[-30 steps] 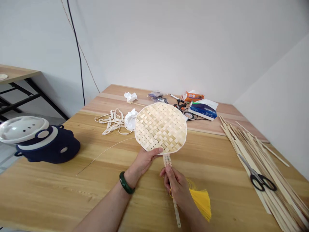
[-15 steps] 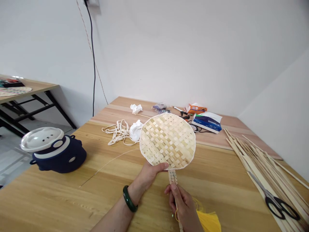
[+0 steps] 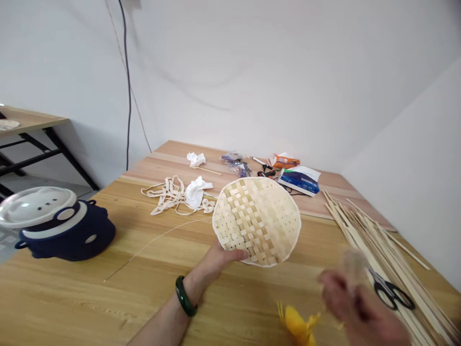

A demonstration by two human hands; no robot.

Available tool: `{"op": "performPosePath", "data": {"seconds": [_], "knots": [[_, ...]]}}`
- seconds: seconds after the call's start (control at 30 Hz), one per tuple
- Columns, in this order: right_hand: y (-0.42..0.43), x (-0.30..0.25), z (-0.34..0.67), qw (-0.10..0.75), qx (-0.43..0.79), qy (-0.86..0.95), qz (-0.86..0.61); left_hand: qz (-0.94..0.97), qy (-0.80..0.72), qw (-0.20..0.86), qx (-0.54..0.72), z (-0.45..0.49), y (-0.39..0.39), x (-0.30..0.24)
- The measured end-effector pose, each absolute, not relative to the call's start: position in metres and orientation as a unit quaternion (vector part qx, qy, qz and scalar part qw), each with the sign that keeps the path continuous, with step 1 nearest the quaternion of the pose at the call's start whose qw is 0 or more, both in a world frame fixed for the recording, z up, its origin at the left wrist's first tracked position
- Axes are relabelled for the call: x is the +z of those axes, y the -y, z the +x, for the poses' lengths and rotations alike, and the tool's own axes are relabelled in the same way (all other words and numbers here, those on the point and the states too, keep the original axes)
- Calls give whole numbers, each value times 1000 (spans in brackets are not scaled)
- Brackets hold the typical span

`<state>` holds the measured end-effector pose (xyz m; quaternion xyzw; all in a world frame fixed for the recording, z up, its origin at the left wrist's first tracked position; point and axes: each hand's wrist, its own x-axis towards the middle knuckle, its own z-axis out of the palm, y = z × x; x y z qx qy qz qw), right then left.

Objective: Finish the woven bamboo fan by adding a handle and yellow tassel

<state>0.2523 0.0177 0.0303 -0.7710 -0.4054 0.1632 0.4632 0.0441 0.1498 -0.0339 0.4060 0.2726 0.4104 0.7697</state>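
A round woven bamboo fan face (image 3: 257, 221) with a pale bound edge is held up over the table. My left hand (image 3: 216, 262), wearing a dark green bangle (image 3: 186, 296), grips its lower left edge, thumb on the front and fingers hidden behind. To the right, apart from the fan face, my right hand (image 3: 363, 307) is blurred by motion. It is closed around the fan handle (image 3: 355, 266), whose smeared pale end sticks up from the fist. A yellow tassel (image 3: 298, 324) hangs to the left of that hand.
Scissors (image 3: 392, 290) lie on long bamboo strips (image 3: 363, 240) at the right. A navy animal-shaped pot (image 3: 72, 230) stands left. Behind are tangled cord (image 3: 167, 192), crumpled tissue (image 3: 196, 192), a blue tissue pack (image 3: 300, 180) and an orange packet (image 3: 284, 161).
My right hand has moved right with the handle and tassel, away from the fan's lower edge. The fan face has tilted slightly in my left hand. The view has shifted a little right.
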Motion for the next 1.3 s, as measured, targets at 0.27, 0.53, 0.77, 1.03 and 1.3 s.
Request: {"op": "performPosePath", "data": {"seconds": [0.27,0.53,0.77,1.03,1.3], "knots": [[-96,74,315,478,384,440,-656,526,-137,822,169,22,-152,-24],[-82,37,294,547,461,313,-625,396,-111,852,325,2,-170,-26],[-90,-19,236,611,431,275,-605,276,-150,827,466,29,-163,-19],[-82,-40,209,546,504,315,-590,252,-250,786,506,32,-164,-27],[-80,-52,213,539,498,350,-582,253,-262,778,511,31,-167,-27]]}}
